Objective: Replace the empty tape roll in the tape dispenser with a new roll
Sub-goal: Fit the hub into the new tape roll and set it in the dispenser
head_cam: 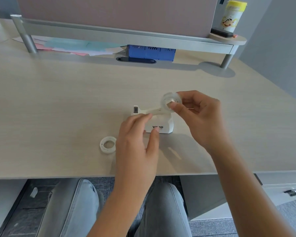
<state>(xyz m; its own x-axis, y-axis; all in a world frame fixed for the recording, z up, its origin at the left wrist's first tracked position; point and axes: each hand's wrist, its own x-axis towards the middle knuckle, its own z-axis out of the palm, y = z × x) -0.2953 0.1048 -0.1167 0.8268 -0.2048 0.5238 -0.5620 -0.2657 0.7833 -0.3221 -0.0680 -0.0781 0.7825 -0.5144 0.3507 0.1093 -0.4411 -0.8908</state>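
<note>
A white tape dispenser (164, 124) stands on the desk, its cutter end (135, 110) at the far left. Just above its right end my right hand (197, 113) pinches a clear tape roll (170, 101) on its side. A strip of tape (153, 111) runs from that roll down-left to my left hand (138, 134), whose thumb and forefinger pinch the strip's end over the dispenser. A second, whitish ring-shaped roll (108, 144) lies flat on the desk to the left of my left hand.
The pale wood desk (58, 100) ends at a front edge just below my wrists. A raised grey shelf (126, 34) runs along the back, with coloured papers (72, 46) and a blue box (151, 53) under it. A yellow-lidded canister (232, 15) stands at the back right.
</note>
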